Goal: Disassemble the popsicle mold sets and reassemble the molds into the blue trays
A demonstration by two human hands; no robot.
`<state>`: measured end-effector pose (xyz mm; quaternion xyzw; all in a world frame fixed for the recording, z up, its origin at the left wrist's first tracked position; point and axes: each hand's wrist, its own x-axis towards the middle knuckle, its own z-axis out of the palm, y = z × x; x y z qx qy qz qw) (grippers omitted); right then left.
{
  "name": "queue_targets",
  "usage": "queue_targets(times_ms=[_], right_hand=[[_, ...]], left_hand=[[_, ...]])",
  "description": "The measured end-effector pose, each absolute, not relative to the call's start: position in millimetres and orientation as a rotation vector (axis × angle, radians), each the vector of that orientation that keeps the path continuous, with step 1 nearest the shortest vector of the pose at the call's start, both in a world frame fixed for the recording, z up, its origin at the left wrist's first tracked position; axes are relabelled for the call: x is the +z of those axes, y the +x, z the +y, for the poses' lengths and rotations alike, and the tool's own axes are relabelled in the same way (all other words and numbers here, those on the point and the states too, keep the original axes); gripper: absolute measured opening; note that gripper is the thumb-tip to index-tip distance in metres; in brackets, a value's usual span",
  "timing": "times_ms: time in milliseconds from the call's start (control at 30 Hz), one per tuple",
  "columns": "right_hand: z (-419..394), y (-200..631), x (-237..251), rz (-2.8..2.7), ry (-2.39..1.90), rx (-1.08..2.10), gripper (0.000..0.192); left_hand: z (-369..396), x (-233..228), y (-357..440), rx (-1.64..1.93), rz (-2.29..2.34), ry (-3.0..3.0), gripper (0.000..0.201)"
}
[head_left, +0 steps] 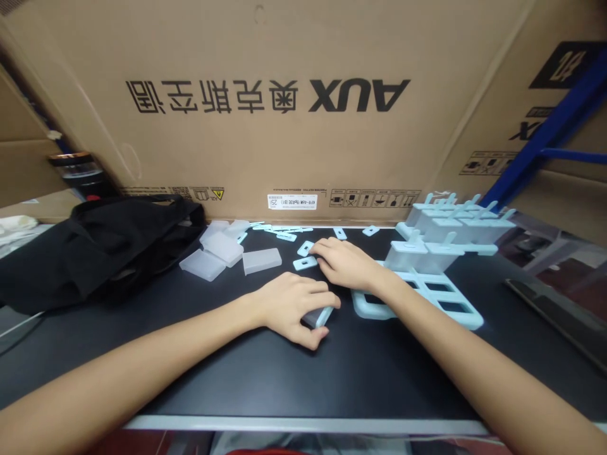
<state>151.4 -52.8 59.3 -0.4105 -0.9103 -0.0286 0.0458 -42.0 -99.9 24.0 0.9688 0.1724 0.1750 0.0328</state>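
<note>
**A:** Two bare hands are working over the black tabletop (227,373). What is the left hand (296,308) doing?

**B:** It is curling its fingers around a small frosted plastic cup (318,316), pinching it between thumb and fingertips. The cup is lying on its side on the table, near the middle, just left of the pale blue rack (462,313).

**A:** And the right hand (348,264)?

**B:** It is lying palm down a little farther away, its fingers stretched leftward and narrowly spread. The fingertips are resting at a pale blue flat piece (305,263) with a slot in it; whether they are actually gripping it is hard to tell, as the hand is covering that edge.

**A:** What is lying around them?

**B:** More of the blue flat pieces (286,236) are lying scattered toward the far edge, in front of the big cardboard box (265,145). A loose group of frosted cups (222,251) is lying to the left of them. On the right, the rack is showing open rectangular holes at its near end, while cups with blue handles (448,230) are standing in its far end. A black bag (99,246) is slumping at the far left, and a blue metal frame (545,136) is rising at the far right.
</note>
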Motion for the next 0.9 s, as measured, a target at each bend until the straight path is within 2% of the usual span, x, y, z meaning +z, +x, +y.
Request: queue_targets(times_ms=[100, 267, 533, 600, 667, 767, 900], right_hand=[[-25, 133, 65, -2.802, -1.354, -0.194, 0.038], [22, 111, 68, -2.849, -1.468, -0.18, 0.034], [27, 109, 71, -2.842, -1.602, -0.215, 0.031], [22, 114, 75, -2.819, -1.627, -0.217, 0.031], [15, 120, 82, -2.778, -1.623, -0.219, 0.029], [-2, 131, 92, -2.71, -1.559, -0.216, 0.029], [-36, 149, 100, -2.602, -1.324, -0.102, 0.023]], left_hand=[[-97, 25, -44, 0.53, 0.543, 2.983, 0.046], [-98, 22, -44, 0.518, 0.554, 3.006, 0.046], [-83, 34, -68, 0.694, 0.533, 3.12, 0.046], [-68, 48, -99, 0.867, 0.761, 3.039, 0.043], [-50, 60, -137, 1.091, 1.218, 2.813, 0.041], [-24, 66, -187, 1.347, 1.794, 2.14, 0.044], [-4, 54, -219, 1.326, 2.102, 1.528, 0.044]])
